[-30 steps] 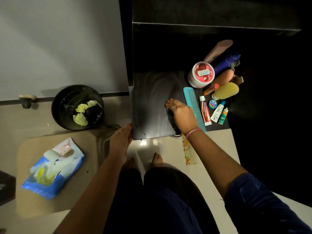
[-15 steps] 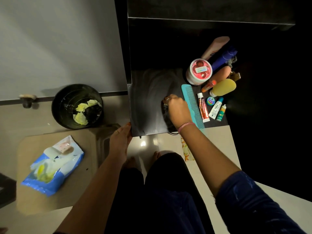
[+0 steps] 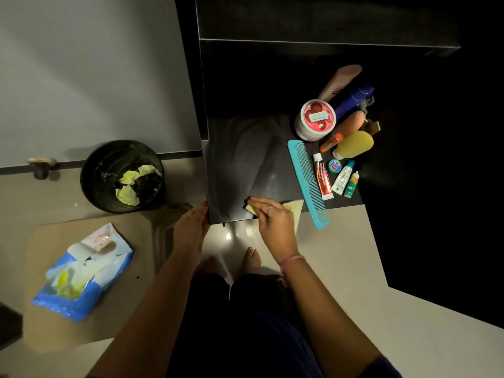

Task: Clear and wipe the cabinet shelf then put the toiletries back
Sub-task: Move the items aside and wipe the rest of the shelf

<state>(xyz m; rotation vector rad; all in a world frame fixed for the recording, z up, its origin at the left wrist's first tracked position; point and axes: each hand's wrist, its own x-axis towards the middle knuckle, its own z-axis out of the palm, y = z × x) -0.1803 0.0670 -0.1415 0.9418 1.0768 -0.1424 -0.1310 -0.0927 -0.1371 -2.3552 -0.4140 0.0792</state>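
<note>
Pinched in the right hand [image 3: 274,222] grip, a crumpled yellow wipe [image 3: 250,209] presses the glossy black shelf [image 3: 240,159].

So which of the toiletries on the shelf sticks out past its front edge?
The teal comb. Its lower end overhangs the front edge of the dark shelf, near the right hand; the tubes, bottles and jar all lie fully on the surface.

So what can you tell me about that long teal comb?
The teal comb looks like plastic: one solid spine with a row of fine teeth along its right side. It lies flat on the dark shelf, angled, its near end jutting past the front edge. A red-and-white tube lies close along its right side; neither hand touches it.
</note>
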